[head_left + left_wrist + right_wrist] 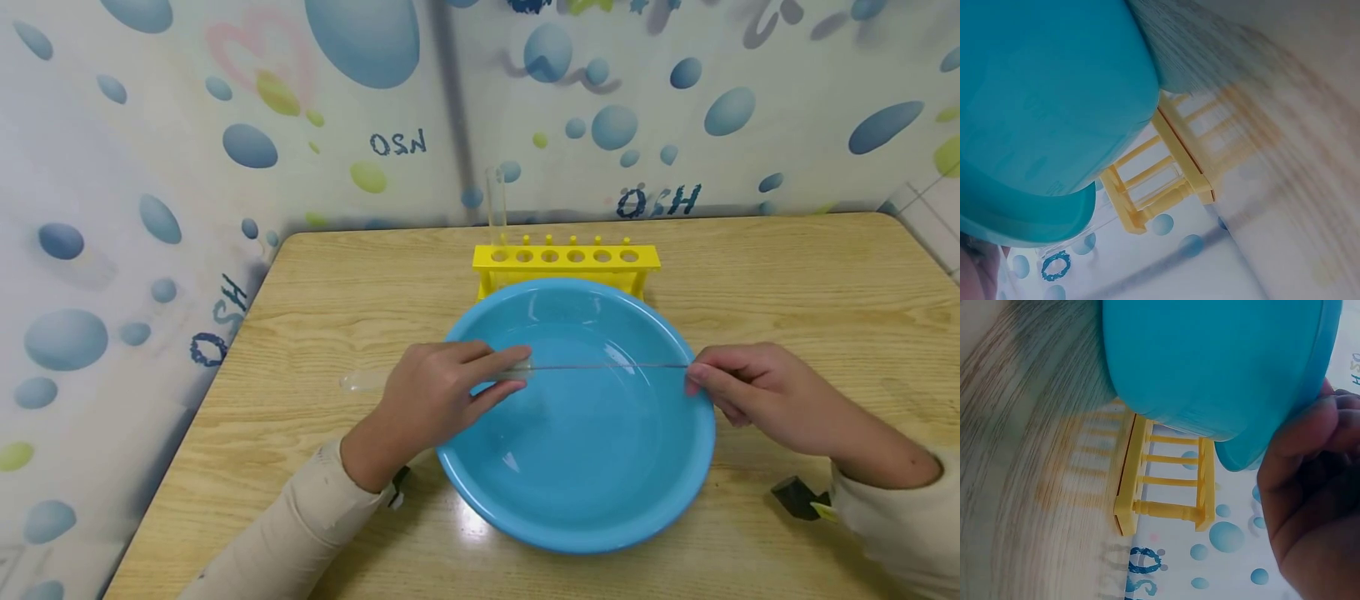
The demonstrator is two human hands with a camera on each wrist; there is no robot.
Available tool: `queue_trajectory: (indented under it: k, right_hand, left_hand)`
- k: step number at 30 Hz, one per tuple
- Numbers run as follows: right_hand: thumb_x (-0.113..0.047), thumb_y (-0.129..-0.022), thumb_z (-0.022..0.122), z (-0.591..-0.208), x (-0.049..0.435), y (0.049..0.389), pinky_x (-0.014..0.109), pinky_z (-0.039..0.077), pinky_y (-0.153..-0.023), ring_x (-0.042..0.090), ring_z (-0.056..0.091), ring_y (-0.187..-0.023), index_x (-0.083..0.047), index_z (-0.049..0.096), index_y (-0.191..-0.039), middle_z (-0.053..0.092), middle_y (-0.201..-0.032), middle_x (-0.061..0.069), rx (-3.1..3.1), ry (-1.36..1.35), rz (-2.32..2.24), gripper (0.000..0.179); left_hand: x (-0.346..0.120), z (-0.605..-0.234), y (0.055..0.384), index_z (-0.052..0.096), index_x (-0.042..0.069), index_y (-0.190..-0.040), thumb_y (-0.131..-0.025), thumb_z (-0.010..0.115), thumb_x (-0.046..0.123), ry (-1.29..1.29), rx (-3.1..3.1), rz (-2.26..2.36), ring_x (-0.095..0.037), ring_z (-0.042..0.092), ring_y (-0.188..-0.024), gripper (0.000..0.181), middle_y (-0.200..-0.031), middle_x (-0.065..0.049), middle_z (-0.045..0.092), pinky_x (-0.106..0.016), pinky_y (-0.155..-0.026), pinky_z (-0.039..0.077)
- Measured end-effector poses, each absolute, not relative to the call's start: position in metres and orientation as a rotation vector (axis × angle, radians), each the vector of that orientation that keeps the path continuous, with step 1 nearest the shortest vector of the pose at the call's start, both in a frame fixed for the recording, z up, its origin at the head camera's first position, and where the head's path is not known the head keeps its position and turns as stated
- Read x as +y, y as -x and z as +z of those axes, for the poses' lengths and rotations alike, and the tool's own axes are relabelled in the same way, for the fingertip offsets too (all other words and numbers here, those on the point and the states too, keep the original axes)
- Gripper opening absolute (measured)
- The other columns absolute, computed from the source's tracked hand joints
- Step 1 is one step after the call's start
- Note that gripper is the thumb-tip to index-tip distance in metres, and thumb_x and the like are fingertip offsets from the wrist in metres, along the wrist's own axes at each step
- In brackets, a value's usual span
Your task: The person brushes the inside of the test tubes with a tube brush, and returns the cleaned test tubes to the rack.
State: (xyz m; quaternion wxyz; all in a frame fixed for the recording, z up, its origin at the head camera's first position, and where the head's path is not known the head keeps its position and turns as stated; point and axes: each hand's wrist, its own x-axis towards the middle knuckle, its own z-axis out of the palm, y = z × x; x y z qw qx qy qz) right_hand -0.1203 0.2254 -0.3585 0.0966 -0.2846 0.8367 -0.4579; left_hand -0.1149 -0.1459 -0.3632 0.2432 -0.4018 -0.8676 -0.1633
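Note:
My left hand (435, 392) grips a clear glass test tube (363, 380) lying nearly level over the left rim of a blue basin (577, 454). The tube's rounded end sticks out to the left, and its mouth faces right between thumb and fingers. From that mouth a thin, straight wire handle (600, 366) runs across the basin to my right hand (757, 392), which pinches its far end at the right rim. What the wire carries inside the tube is mostly hidden by the left hand. Both wrist views mainly show the basin's outer wall (1204, 362).
Just behind the basin stands a yellow test tube rack (566, 257), with one clear test tube (497, 204) upright in its leftmost hole. The wooden table (337, 283) ends at a wall (420, 192) patterned with blue drops.

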Motion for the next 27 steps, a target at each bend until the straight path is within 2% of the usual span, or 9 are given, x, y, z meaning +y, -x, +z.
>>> queue_trajectory:
  k: [11,16,19,27]
  right_hand:
    - [0.004,-0.099,0.055,-0.3576,0.221,0.116,0.023,0.041,-0.047,0.007,0.049,-0.055,-0.012,0.072,-0.103,0.051,-0.064,-0.009,2.576,0.95,-1.268,0.023]
    - [0.005,-0.096,0.06,-0.3575,0.2193,0.1145,0.019,0.047,-0.052,0.004,0.055,-0.063,-0.011,0.074,-0.105,0.07,-0.083,-0.009,2.636,1.03,-1.213,0.023]
    - [0.004,-0.095,0.061,-0.3576,0.2181,0.1139,0.018,0.049,-0.055,0.003,0.058,-0.068,-0.011,0.075,-0.106,0.074,-0.092,-0.006,2.66,1.043,-1.191,0.023]
    - [0.002,-0.098,0.057,-0.3568,0.2176,0.1145,0.022,0.05,-0.054,0.005,0.06,-0.069,-0.015,0.074,-0.102,0.072,-0.089,-0.008,2.633,0.961,-1.219,0.024]
  left_hand:
    - [-0.1454,-0.3633,0.1152,0.074,0.018,-0.119,-0.084,0.081,0.031,1.108,-2.381,-0.469,-0.004,0.068,-0.067,0.038,-0.084,0.005,0.074,-0.018,-0.049,0.043]
    - [-0.1453,-0.3632,0.1153,0.074,0.018,-0.12,-0.085,0.08,0.032,1.109,-2.384,-0.464,-0.003,0.069,-0.069,0.038,-0.085,0.005,0.075,-0.018,-0.049,0.042]
    - [-0.1452,-0.3636,0.1153,0.074,0.018,-0.12,-0.085,0.079,0.032,1.11,-2.393,-0.459,-0.003,0.07,-0.071,0.038,-0.086,0.006,0.075,-0.018,-0.048,0.042]
    - [-0.1445,-0.3628,0.1146,0.073,0.02,-0.12,-0.088,0.076,0.036,1.111,-2.402,-0.456,-0.003,0.07,-0.071,0.036,-0.086,0.006,0.075,-0.018,-0.048,0.042]
